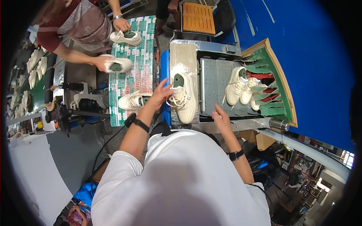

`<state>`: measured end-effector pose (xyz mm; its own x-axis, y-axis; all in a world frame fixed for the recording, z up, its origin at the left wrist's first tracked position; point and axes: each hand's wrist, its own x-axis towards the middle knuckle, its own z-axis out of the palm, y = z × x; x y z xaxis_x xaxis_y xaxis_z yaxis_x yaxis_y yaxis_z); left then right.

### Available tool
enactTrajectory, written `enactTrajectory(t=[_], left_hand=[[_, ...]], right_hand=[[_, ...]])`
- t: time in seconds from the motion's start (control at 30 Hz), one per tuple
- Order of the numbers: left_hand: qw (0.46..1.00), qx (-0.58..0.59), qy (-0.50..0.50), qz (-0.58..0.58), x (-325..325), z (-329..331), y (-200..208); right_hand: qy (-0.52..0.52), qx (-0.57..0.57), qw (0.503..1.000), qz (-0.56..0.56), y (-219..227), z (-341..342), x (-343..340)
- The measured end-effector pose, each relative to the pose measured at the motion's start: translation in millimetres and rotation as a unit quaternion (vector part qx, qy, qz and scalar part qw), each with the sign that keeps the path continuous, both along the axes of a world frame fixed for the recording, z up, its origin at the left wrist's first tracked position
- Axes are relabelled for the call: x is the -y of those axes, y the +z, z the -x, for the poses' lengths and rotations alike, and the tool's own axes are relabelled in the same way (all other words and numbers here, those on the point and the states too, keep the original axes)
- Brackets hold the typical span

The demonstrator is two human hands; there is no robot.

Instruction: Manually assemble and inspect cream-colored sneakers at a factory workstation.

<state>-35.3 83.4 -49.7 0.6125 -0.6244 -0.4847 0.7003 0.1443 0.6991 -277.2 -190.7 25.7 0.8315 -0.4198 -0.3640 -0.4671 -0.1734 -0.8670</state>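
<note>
Blue housing (316, 67): green flaps (277, 110) across its mouth.
Grey conveyor (215, 81): three cream shoes (246, 96), at flaps.
Taped tabletop (183, 56): sneaker (186, 107), green insole (178, 80) inside.
Left hand (160, 96): grip spread beside sneaker.
Right hand (222, 121): grip loosely unclosed, near conveyor.

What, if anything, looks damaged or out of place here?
The green curtain to the right of the grey plates looks ragged: it hangs in bent, uneven strips, with red showing through the gaps. That may be wear, or just its cut.

Shoe workshop: sneakers (186, 112), metal conveyor (214, 77)
</note>
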Motion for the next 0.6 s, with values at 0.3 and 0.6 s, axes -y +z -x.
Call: enactTrajectory(t=[0.3,0.6], left_hand=[[0.891,0.335,-0.006,-0.308,100.2,59.0,18.2],[0.985,0.079,0.085,-0.129,83.9,44.3,11.0]], right_hand=[[0.116,-0.186,0.973,-0.065,-13.0,11.2,-17.1],[0.146,-0.111,0.983,0.009,-14.9,11.4,-21.3]])
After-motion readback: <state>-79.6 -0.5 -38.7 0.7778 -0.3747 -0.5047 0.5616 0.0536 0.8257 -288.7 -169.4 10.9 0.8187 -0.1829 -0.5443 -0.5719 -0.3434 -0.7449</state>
